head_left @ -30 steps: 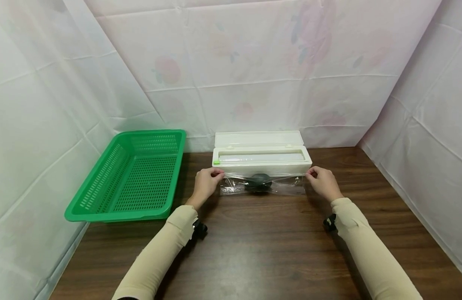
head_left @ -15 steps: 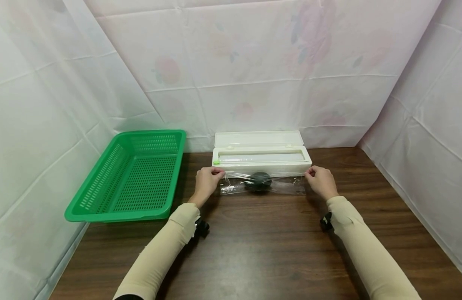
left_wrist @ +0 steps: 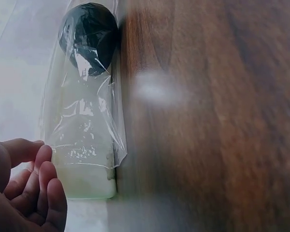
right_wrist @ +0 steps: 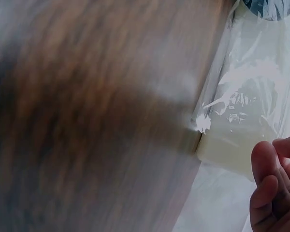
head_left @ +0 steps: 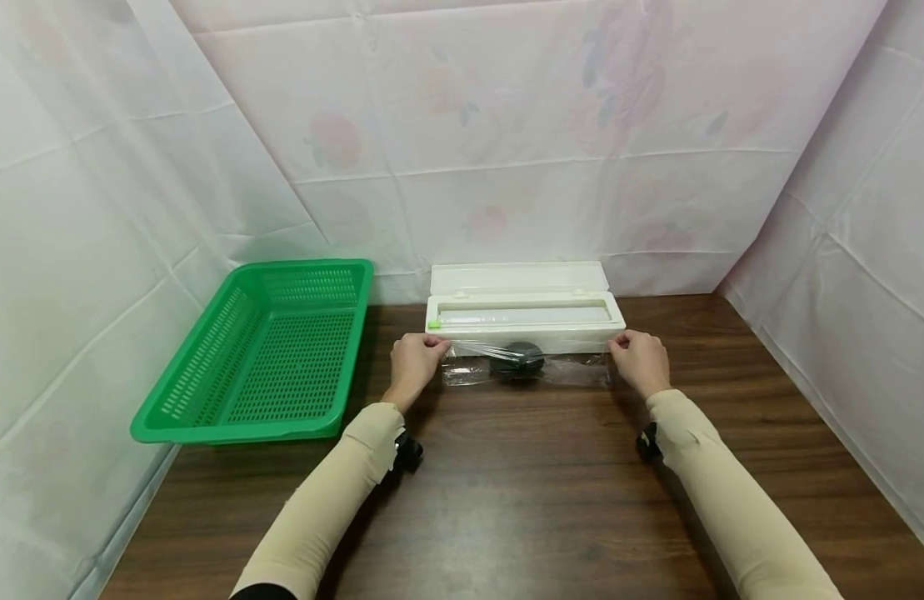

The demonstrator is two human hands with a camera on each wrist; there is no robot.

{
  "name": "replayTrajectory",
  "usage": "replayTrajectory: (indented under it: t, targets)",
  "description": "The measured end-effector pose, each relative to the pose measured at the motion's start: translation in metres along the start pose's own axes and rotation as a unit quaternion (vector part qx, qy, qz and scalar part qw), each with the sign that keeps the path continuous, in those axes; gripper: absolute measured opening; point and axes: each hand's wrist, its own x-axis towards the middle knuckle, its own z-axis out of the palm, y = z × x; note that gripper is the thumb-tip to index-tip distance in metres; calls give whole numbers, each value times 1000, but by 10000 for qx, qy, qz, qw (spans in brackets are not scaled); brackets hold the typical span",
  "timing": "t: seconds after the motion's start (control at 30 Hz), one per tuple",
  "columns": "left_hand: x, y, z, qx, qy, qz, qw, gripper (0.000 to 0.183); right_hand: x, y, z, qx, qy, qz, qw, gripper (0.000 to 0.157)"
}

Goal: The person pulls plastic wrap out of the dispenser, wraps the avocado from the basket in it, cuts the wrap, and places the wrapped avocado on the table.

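Note:
Clear plastic wrap (head_left: 574,369) stretches between the two hands along the front of a white cling film dispenser (head_left: 517,277), whose lid stands raised. My left hand (head_left: 414,365) pinches the film's left corner between thumb and index finger. At the opposite corner, my right hand (head_left: 643,362) pinches it the same way. A dark, roundish object (head_left: 517,358) sits midway between the hands, covered by the film; its kind is unclear. In the left wrist view the object (left_wrist: 89,36) looks dark green and glossy beneath the creased film (left_wrist: 82,121). Inside the dispenser lies a pale film roll (head_left: 521,316).
A green perforated plastic basket (head_left: 244,434) stands on the left of the brown wood-grain table (head_left: 529,500). A small green slider (head_left: 434,325) is at the dispenser's left end. Pale patterned cloth (head_left: 484,150) hangs behind and on both sides.
Both hands keep hold of the film; the right hand has shifted slightly inward. The film's free edge has lifted a little, and more of the dark object's top shows through.

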Motion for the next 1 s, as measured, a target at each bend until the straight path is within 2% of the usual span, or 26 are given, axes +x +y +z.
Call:
replayTrajectory:
  t: [0.17, 0.6, 1.0]
  targets:
    - [1, 0, 2, 24, -100, -248, 9996, 26, 0, -2, 3, -23, 64, 203, 9998, 24]
    - [5, -1, 3, 215, -469, -636, 9966, 27, 3, -6, 9, -18, -181, 700, 9974, 24]
    - [7, -2, 7, 460, -726, -738, 9936, 25, 4, -4, 8, -114, -840, 953, 9918, 24]
